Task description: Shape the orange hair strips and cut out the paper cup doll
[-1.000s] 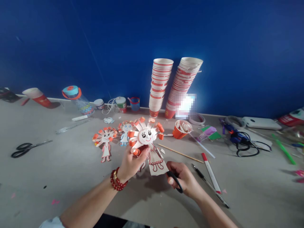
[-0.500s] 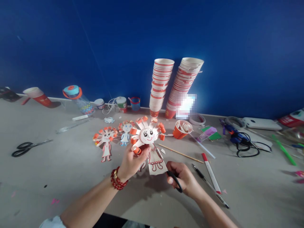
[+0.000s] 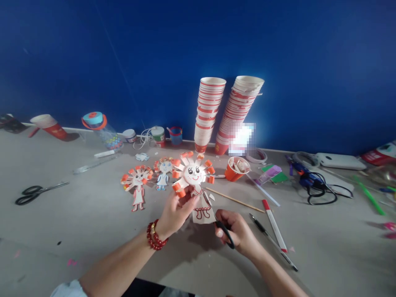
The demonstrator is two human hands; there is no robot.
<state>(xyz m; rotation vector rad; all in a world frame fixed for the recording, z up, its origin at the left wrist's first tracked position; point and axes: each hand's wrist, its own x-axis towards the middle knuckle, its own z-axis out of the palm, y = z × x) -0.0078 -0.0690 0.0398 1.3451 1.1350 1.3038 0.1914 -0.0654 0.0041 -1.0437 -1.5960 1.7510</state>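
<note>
Between thumb and fingers, my left hand [image 3: 177, 210] grips a paper doll [image 3: 194, 175] with a drawn smiling face, curled orange-and-white strips around the head and a red-outlined dress. Black-handled scissors [image 3: 225, 233] sit in my right hand [image 3: 236, 231], with the fingers closed around the handles. Their blades lie along the right side of the doll's paper body and are partly hidden there. Two smaller paper dolls, one with a red-edged dress [image 3: 138, 196] and one in blue [image 3: 163, 177], lie on the table to the left of the held doll.
Two tall stacks of paper cups [image 3: 210, 111] stand by the blue wall. An orange cup of scraps [image 3: 237, 169] is behind my right hand, near a wooden stick [image 3: 235, 200]. A red-capped marker [image 3: 275, 227] and a pen [image 3: 274, 241] lie to the right. Other scissors [image 3: 34, 194] rest far left.
My left hand has turned the doll slightly and shifted its grip a little, and the paper's lower edge has moved up. The scissors have moved slightly left and up along the paper.
</note>
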